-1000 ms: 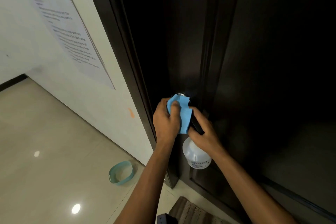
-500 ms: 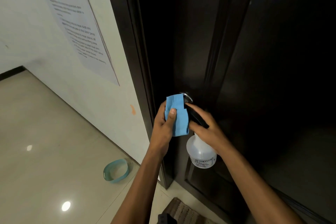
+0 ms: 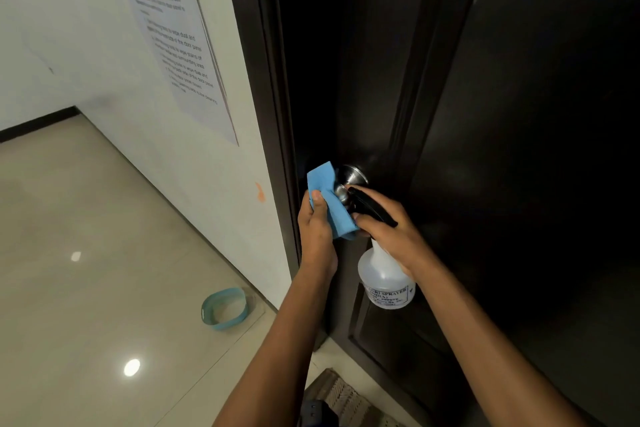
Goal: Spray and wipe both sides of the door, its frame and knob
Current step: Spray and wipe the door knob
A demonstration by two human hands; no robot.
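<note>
Knob (image 3: 349, 180) sticking out from dark door (image 3: 519, 114) beside frame (image 3: 263, 80); left hand (image 3: 317, 229) pinching cloth (image 3: 329, 198) against knob's left side; right hand (image 3: 391, 236) gripping sprayer (image 3: 384, 274), nozzle pointing at knob from right

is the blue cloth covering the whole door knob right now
No, the blue cloth held by the left hand sits left of the door knob, whose metal face shows bare.
</note>
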